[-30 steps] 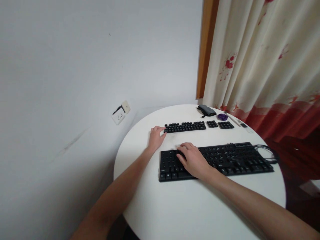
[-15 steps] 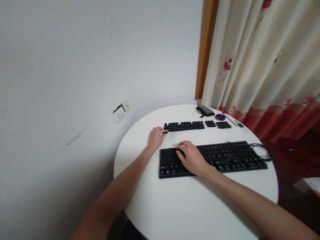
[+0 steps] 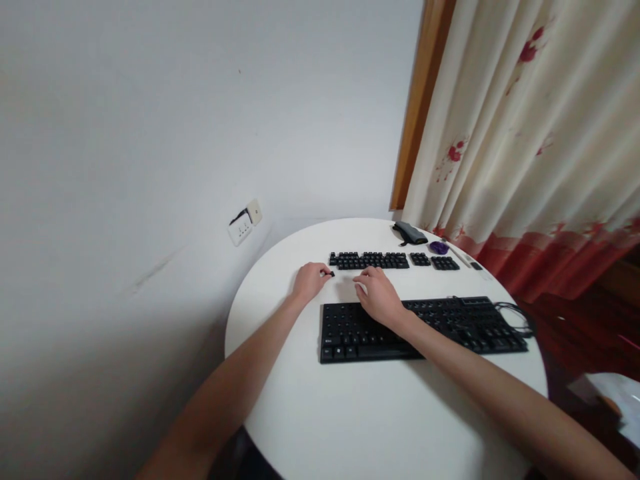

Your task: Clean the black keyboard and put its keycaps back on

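My left hand (image 3: 310,281) pinches a small black keycap (image 3: 331,273) just above the tabletop, below the left end of the rows of loose keycaps (image 3: 373,265). My right hand (image 3: 377,293) hovers over the far edge of the black keyboard (image 3: 370,351), its thumb and fingers apart with nothing visible between them. Many keycaps are off the keyboard's upper-left part, while the bottom row near me still shows caps. My right hand and forearm cover the middle of the keyboard.
The round white table (image 3: 380,407) stands against the wall. Two smaller keycap groups (image 3: 420,259) lie right of the main rows. Beyond are a grey and black pouch (image 3: 411,234), a purple item (image 3: 439,247) and a coiled cable (image 3: 520,320).
My right hand has lifted off the keyboard's left part and moved away from me, towards the loose keycaps. My left hand keeps its keycap in nearly the same spot. The view has shifted slightly.
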### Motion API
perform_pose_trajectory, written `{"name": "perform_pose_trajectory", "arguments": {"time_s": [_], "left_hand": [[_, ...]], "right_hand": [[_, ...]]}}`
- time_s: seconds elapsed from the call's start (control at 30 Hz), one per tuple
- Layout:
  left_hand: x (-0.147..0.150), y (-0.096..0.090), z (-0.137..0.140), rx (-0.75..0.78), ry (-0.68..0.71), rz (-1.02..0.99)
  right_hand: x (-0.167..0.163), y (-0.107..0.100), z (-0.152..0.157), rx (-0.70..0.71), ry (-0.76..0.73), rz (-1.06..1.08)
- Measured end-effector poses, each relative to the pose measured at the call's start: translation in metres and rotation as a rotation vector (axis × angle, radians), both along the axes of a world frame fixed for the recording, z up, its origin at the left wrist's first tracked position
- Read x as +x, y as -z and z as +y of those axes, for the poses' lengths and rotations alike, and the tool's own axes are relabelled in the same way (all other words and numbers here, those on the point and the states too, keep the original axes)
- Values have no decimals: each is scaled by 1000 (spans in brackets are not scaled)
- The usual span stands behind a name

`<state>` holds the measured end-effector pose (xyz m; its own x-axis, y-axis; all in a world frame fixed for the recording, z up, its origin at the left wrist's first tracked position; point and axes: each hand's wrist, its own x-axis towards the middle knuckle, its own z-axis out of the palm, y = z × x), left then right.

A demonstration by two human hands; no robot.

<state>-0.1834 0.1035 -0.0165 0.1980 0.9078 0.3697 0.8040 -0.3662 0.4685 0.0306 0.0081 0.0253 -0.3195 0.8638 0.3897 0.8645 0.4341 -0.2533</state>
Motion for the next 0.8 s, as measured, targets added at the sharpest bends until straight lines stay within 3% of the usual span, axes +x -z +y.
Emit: {"name": "perform_pose_trajectory", "arguments": {"time_s": [0.17, 0.37, 0.8], "left_hand": [[-6, 4, 4, -38, 55, -24], [-11, 8, 8, -79, 104, -51], [-15, 7, 8, -91, 161, -69]], "right_hand": [[-21, -4, 47, -16, 39, -156], [-39, 9, 80, -38, 55, -216], [-38, 14, 76, -80, -140, -237]]}}
